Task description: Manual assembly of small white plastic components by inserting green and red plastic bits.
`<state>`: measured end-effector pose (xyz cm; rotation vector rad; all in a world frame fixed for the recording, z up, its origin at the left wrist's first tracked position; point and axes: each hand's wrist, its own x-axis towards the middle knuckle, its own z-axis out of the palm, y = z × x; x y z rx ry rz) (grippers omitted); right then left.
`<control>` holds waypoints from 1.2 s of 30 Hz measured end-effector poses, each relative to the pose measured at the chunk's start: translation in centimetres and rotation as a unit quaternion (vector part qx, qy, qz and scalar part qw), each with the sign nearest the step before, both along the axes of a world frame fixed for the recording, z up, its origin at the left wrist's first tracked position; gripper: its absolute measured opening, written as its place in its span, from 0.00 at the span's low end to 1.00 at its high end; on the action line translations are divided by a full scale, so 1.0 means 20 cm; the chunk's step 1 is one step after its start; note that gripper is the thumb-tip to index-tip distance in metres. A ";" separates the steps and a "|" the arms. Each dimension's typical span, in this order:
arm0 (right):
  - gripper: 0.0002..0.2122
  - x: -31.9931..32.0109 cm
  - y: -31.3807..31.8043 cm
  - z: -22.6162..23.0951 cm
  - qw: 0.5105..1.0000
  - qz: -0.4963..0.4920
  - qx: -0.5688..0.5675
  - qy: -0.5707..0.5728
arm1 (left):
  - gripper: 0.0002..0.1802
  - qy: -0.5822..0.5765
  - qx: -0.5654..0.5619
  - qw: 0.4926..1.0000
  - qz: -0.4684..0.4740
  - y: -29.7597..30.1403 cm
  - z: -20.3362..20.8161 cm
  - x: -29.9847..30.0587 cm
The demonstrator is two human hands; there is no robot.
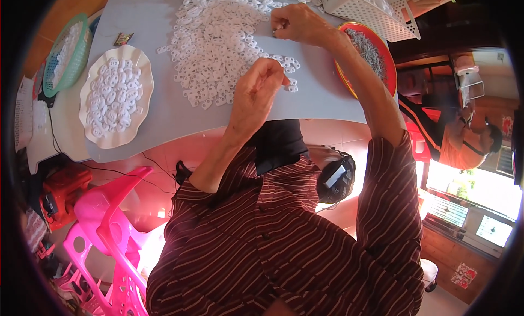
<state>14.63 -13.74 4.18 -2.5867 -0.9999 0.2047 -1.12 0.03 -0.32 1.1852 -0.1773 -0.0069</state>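
Note:
A broad heap of small white plastic pieces with holes (210,54) spreads over the grey table. My left hand (256,89) is at the heap's near right edge, its fingers curled in a pinch; what they hold, if anything, is hidden. A few loose white pieces (293,85) lie just beside its fingertips. Farther off and to the right, my right hand (300,25) is closed above the table, thumb and fingers together around something too small to name. Under my right forearm stands a red round tray (391,70) holding many small grey metal parts (368,51).
A cream scalloped dish (87,122) of white pieces sits on the left, near a green basket (82,59) and a small wrapper (123,38). A white perforated basket (376,15) stands far right. Pink chairs (112,217) are at lower left; another person (464,141) is at right.

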 end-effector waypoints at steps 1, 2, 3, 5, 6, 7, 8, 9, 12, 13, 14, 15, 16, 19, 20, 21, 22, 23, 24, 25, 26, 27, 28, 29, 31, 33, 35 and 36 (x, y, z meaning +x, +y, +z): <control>0.08 -0.01 -0.01 0.00 1.000 0.006 0.003 0.003 | 0.06 -0.002 0.005 1.000 -0.002 -0.01 0.00 0.00; 0.08 -0.03 -0.02 -0.01 1.000 0.004 0.009 0.001 | 0.07 -0.020 0.016 1.000 0.016 -0.01 0.00 0.01; 0.08 -0.07 -0.04 -0.02 0.995 -0.043 0.071 0.052 | 0.07 -0.037 0.026 0.998 0.033 -0.01 0.00 0.02; 0.07 -0.14 -0.08 -0.02 0.980 -0.090 0.141 0.104 | 0.08 -0.027 0.053 0.997 0.043 -0.01 0.02 0.01; 0.08 -0.17 -0.11 -0.02 0.941 -0.130 0.239 0.202 | 0.10 -0.014 0.073 0.996 0.056 -0.02 0.03 0.01; 0.09 -0.21 -0.13 -0.02 0.881 -0.165 0.331 0.296 | 0.10 -0.015 0.080 0.995 0.053 -0.03 0.03 0.02; 0.09 -0.25 -0.14 -0.02 0.878 -0.167 0.339 0.296 | 0.09 -0.028 0.103 0.992 0.071 -0.04 0.03 0.03; 0.09 -0.30 -0.14 -0.03 0.837 -0.178 0.395 0.335 | 0.09 -0.041 0.125 0.987 0.089 -0.05 0.03 0.04; 0.11 -0.41 -0.16 -0.05 0.769 -0.184 0.484 0.375 | 0.10 -0.045 0.155 0.981 0.108 -0.09 0.06 0.06; 0.11 -0.44 -0.16 -0.06 0.750 -0.177 0.510 0.381 | 0.10 -0.068 0.157 0.978 0.122 -0.11 0.06 0.07; 0.09 -0.47 -0.16 -0.06 0.745 -0.199 0.516 0.374 | 0.10 -0.088 0.186 0.970 0.130 -0.11 0.05 0.09; 0.09 -0.47 -0.16 -0.09 0.742 -0.200 0.520 0.373 | 0.10 -0.089 0.190 0.969 0.127 -0.12 0.03 0.11; 0.08 -0.47 -0.16 -0.14 0.707 -0.174 0.566 0.385 | 0.10 -0.090 0.171 0.973 0.124 -0.13 0.01 0.13; 0.08 -0.49 -0.17 -0.18 0.673 -0.154 0.611 0.388 | 0.09 -0.093 0.166 0.973 0.128 -0.14 0.02 0.13; 0.08 -0.50 -0.17 -0.17 0.678 -0.159 0.610 0.378 | 0.08 -0.096 0.177 0.970 0.137 -0.14 0.03 0.12; 0.08 -0.51 -0.17 -0.17 0.677 -0.158 0.611 0.380 | 0.08 -0.095 0.180 0.969 0.138 -0.14 0.02 0.12; 0.08 -0.52 -0.17 -0.16 0.718 -0.165 0.591 0.328 | 0.07 -0.102 0.176 0.969 0.140 -0.14 0.02 0.13; 0.07 -0.52 -0.17 -0.14 0.756 -0.171 0.569 0.274 | 0.07 -0.109 0.172 0.969 0.141 -0.14 0.02 0.13; 0.07 -0.52 -0.17 -0.13 0.755 -0.172 0.570 0.275 | 0.07 -0.108 0.173 0.969 0.140 -0.13 0.02 0.13; 0.07 -0.52 -0.16 -0.11 0.805 -0.153 0.534 0.210 | 0.06 -0.111 0.208 0.962 0.139 -0.12 0.03 0.13; 0.06 -0.53 -0.16 -0.10 0.848 -0.135 0.493 0.141 | 0.06 -0.114 0.242 0.954 0.134 -0.12 0.04 0.12; 0.06 -0.53 -0.16 -0.10 0.848 -0.139 0.492 0.138 | 0.06 -0.115 0.239 0.955 0.130 -0.12 0.04 0.12; 0.06 -0.53 -0.15 -0.10 0.855 -0.154 0.483 0.115 | 0.06 -0.106 0.231 0.957 0.137 -0.12 0.04 0.12; 0.05 -0.54 -0.13 -0.11 0.860 -0.168 0.473 0.091 | 0.06 -0.097 0.223 0.959 0.144 -0.12 0.05 0.11; 0.05 -0.54 -0.09 -0.16 0.824 -0.170 0.536 0.072 | 0.07 -0.107 0.208 0.963 0.131 -0.12 0.06 0.11; 0.05 -0.59 -0.05 -0.13 0.829 -0.201 0.515 0.079 | 0.08 -0.046 0.113 0.985 0.124 -0.10 0.04 0.10; 0.06 -0.62 -0.07 -0.05 0.856 -0.216 0.463 0.081 | 0.09 -0.041 0.110 0.986 0.119 -0.08 0.01 0.09; 0.06 -0.63 -0.08 -0.02 0.877 -0.227 0.413 0.089 | 0.08 -0.035 0.096 0.989 0.103 -0.08 0.00 0.10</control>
